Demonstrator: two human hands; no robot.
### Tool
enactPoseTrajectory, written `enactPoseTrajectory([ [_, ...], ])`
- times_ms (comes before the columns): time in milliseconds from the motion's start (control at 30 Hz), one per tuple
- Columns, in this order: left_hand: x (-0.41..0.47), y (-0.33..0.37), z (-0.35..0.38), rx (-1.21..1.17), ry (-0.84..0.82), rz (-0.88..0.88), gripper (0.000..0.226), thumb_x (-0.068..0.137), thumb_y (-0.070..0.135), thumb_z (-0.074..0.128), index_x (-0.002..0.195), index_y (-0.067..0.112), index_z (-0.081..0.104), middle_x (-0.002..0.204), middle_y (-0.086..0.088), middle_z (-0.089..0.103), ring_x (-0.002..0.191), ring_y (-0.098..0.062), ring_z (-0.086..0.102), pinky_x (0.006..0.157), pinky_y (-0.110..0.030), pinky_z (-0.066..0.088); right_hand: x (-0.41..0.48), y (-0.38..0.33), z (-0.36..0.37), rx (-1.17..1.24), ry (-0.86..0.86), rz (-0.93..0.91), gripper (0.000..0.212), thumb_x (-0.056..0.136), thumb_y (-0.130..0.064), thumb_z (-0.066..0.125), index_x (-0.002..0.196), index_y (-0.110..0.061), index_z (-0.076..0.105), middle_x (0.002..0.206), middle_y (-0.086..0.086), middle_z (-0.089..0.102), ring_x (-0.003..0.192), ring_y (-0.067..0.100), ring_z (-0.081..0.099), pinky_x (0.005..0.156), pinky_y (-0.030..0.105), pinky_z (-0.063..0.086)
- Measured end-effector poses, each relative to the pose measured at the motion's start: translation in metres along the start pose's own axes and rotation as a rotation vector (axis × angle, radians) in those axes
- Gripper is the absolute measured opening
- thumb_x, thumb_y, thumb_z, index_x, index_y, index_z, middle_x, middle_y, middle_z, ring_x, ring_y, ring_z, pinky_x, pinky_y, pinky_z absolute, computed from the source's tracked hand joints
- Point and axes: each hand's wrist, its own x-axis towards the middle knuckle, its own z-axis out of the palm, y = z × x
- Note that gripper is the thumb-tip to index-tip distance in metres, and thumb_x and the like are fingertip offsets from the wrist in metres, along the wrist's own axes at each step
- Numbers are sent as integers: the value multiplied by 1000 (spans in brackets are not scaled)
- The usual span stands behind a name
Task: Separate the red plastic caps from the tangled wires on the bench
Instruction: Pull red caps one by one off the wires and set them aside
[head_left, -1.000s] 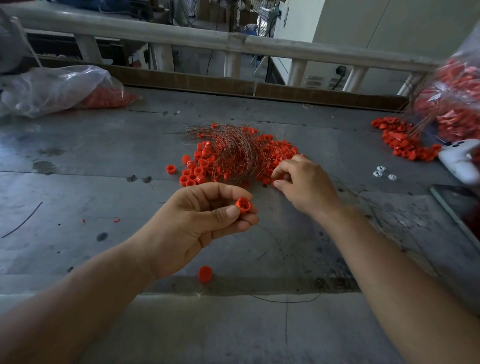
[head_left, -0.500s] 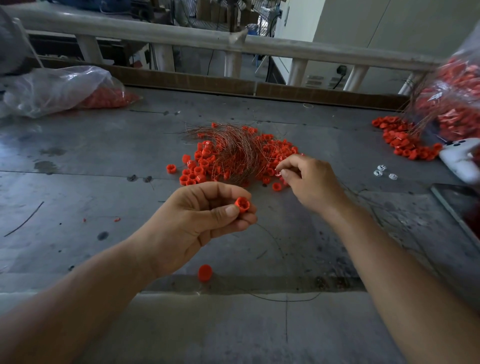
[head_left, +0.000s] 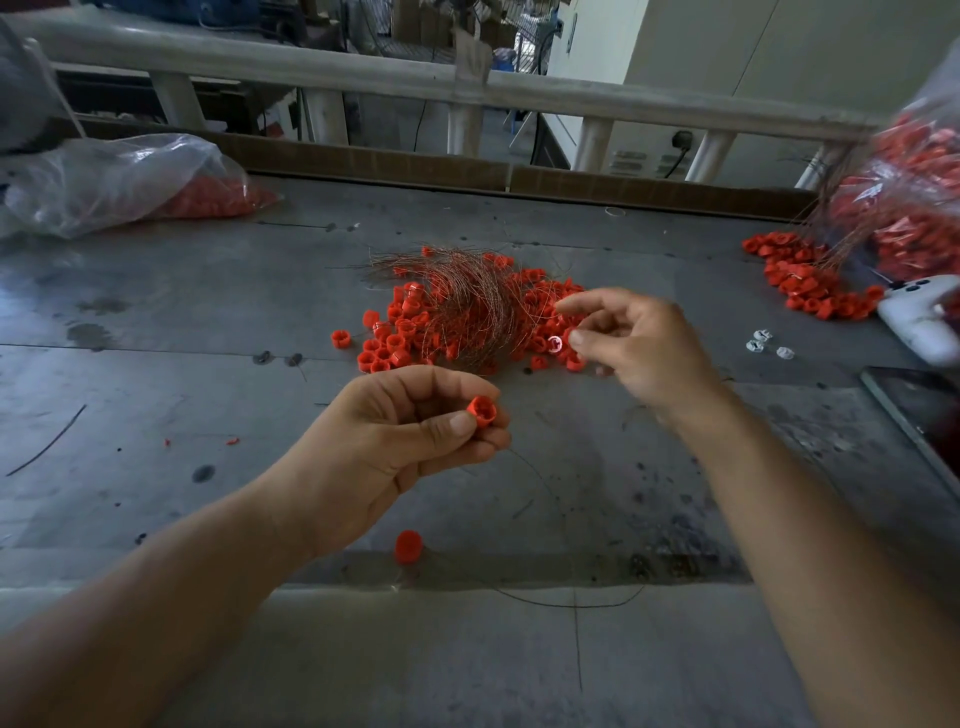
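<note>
the left hand (head_left: 395, 447), just in front of the tangle of wires (head_left: 467, 306), pinches one red cap (head_left: 482, 410), while the right hand (head_left: 639, 348) at the tangle's right edge is half curled, i cannot tell if it grips anything; i judge one cap is being freed, and next it needs a fine, careful pull clear of the tangle.

No readable text, labels, brands or numbers on any surface in view
</note>
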Motion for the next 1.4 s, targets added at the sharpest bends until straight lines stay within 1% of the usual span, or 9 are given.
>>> enactPoseTrajectory([
  [100, 0, -1, 0, 19, 20, 14, 21, 67, 0, 56, 77, 7, 74, 79, -12, 71, 72, -18, 70, 62, -19, 54, -12, -16, -1, 414, -139, 109, 20, 83, 3, 57, 78, -15, 65, 58, -4, 63, 53, 6, 60, 47, 15, 46],
  [200, 1, -1, 1, 27, 45, 27, 21, 65, 1, 57, 76, 8, 74, 77, -12, 71, 71, -17, 70, 62, -18, 54, -21, -26, 8, 617, -255, 198, 14, 86, 0, 51, 80, -9, 60, 59, 0, 65, 51, 10, 62, 44, 17, 48],
  [500, 2, 0, 1, 36, 74, 47, 22, 65, 1, 57, 79, 4, 73, 77, -13, 70, 71, -18, 69, 63, -19, 55, -29, -33, 18, 765, -384, 213, 11, 78, -9, 52, 84, -7, 60, 62, 4, 66, 55, 12, 65, 46, 18, 50],
  [700, 2, 0, 1, 55, 71, 53, 22, 65, 1, 57, 77, 7, 74, 77, -11, 71, 71, -17, 70, 63, -19, 54, -31, -33, 20, 711, -381, 192, 18, 88, -1, 46, 86, -11, 61, 61, 3, 65, 54, 12, 63, 46, 18, 49],
  [867, 2, 0, 1, 75, 84, 63, 23, 64, 3, 58, 77, 10, 75, 75, -9, 71, 71, -16, 70, 63, -18, 54, -32, -33, 21, 731, -410, 172, 18, 71, -13, 58, 89, -8, 60, 64, 4, 65, 57, 13, 64, 49, 18, 50],
  [967, 3, -1, 2, 94, 101, 75, 23, 63, 4, 58, 77, 10, 75, 75, -10, 72, 71, -16, 69, 63, -18, 54, -34, -31, 22, 603, -413, 95, 11, 82, -7, 54, 89, -12, 61, 66, 0, 66, 61, 11, 64, 54, 19, 51],
  [1133, 3, -1, 0, 116, 159, 100, 22, 61, 5, 59, 75, 12, 75, 75, -9, 72, 70, -17, 70, 62, -18, 54, -39, -34, 28, 235, -284, -190, 29, 82, -3, 61, 86, -31, 64, 73, -11, 60, 67, -1, 59, 61, 13, 48],
  [1267, 4, -3, 0, 147, 194, 123, 23, 61, 6, 59, 81, 8, 69, 71, -7, 71, 68, -16, 69, 62, -19, 54, -43, -33, 37, 117, -254, -249, 27, 81, -6, 64, 86, -32, 59, 77, -11, 62, 74, 2, 61, 70, 16, 51],
  [1400, 4, -4, -1, 170, 201, 135, 22, 60, 7, 61, 81, 4, 64, 70, -7, 70, 68, -16, 69, 63, -19, 54, -46, -34, 38, 30, -230, -330, 20, 79, -6, 67, 85, -24, 62, 80, -14, 62, 75, -2, 61, 67, 8, 46],
])
